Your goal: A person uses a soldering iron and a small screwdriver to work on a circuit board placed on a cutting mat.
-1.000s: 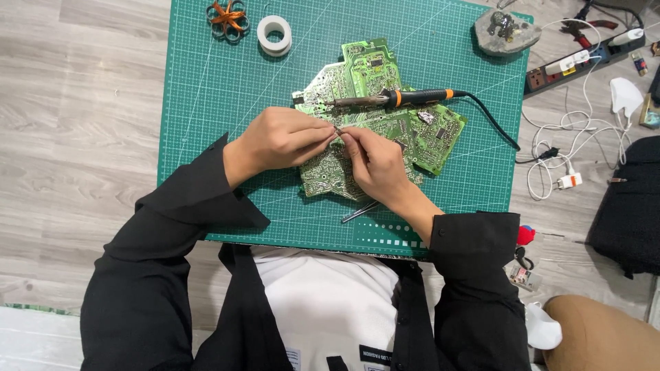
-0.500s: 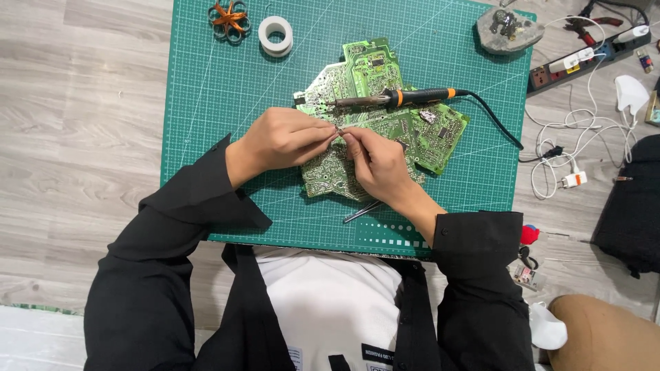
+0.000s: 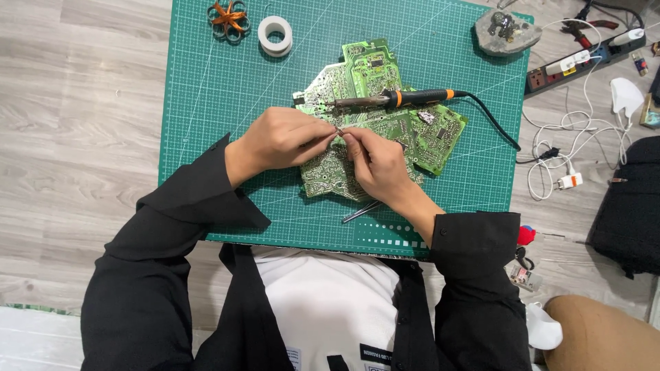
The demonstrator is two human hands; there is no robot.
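Together, hands (image 3: 330, 148) over flat green circuit boards (image 3: 385, 130)

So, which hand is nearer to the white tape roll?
Left. The left hand lies below the tape roll; the right hand is farther, to the lower right.

tape roll (image 3: 275, 34): lying far on the mat
power strip (image 3: 584, 60): sitting far right
copper coil (image 3: 228, 18): resting left of the tape
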